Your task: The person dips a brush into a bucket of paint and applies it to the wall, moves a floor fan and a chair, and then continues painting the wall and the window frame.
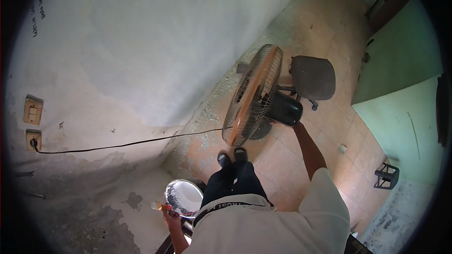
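Observation:
A standing fan (254, 96) with a wire cage and an orange-brown rim is in front of me, its black motor housing (285, 108) facing right. My right hand (289, 123) reaches to the underside of that housing; its fingers are mostly hidden behind it. At the lower left, my left hand (170, 214) is closed around a small brush-like tool (161, 206) with a reddish handle. Close beside that hand is a round bucket (184, 196) with whitish material inside.
The fan's black cord (122, 145) runs across to a wall socket (34, 140), below a switch (33, 109). Beyond the fan is a dark office chair (313, 77). A small black stool (387, 176) stands at the right by a green wall (400, 122).

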